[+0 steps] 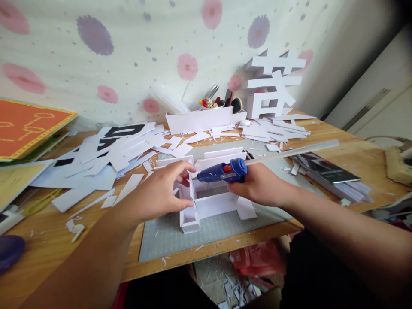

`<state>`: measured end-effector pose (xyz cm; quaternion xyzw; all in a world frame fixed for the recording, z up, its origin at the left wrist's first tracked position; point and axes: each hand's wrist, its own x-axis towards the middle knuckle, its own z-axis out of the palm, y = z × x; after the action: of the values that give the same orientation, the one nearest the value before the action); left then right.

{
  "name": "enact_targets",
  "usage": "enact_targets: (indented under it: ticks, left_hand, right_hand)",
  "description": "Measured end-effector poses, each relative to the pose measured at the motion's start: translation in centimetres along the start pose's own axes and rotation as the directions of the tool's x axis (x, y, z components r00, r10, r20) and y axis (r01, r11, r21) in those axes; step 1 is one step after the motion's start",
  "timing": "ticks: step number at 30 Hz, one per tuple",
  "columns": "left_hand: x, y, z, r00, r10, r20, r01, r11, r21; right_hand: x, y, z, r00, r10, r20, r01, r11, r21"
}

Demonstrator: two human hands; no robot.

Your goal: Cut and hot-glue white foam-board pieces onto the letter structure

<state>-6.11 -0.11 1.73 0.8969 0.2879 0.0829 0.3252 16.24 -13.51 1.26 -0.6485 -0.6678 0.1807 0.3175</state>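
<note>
A blue hot glue gun [222,171] is held in my right hand [264,184], its nozzle pointing left and a small red light showing on its side. From its back a long translucent glue stick [296,151] reaches out to the right. My left hand [164,186] pinches an upright white strip [192,191] of the white foam-board shape [219,206] between thumb and fingers. The nozzle is close to the top of that strip; whether they touch I cannot tell. The shape, with thin raised walls, lies on a grey cutting mat [161,244].
White board offcuts [144,146] cover the back left. A finished-looking white character [273,86] stands behind, near a white box [199,120] before assorted tools. A dark booklet [325,167] lies right on stacked white pieces. Below the table edge is a red plastic item [257,259].
</note>
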Motion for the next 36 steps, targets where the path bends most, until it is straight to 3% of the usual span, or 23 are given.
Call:
enact_targets:
  ticks: [9, 19, 24, 28, 36]
  left_hand:
    - [0.0, 0.1, 0.0, 1.000, -0.014, 0.000, 0.014, 1.000, -0.017]
    - [-0.4, 0.2, -1.2, 1.000, -0.004, -0.011, 0.004, 1.000, 0.004]
    - [-0.7, -0.9, -2.2, 0.992, 0.102, -0.073, -0.115, 0.971, -0.209]
    - [-0.9, -1.0, -2.1, 0.974, 0.202, -0.107, -0.228, 0.857, -0.463]
    - [-0.8, -0.9, -1.4, 0.966, 0.257, -0.040, -0.224, 0.745, -0.629]
  right_hand:
    - [0.1, -0.1, 0.2, 1.000, 0.025, -0.005, -0.025, 1.000, -0.007]
    - [-0.8, 0.1, -1.0, 0.998, 0.059, -0.019, -0.052, 0.967, 0.249]
    - [-1.6, -0.6, -1.1, 0.994, 0.103, -0.031, -0.087, 0.938, 0.337]
    - [-2.1, -1.4, -1.2, 0.995, 0.068, -0.076, -0.036, 0.933, 0.358]
    - [-2.5, -1.8, -1.1, 0.987, 0.034, -0.157, 0.020, 0.943, 0.332]
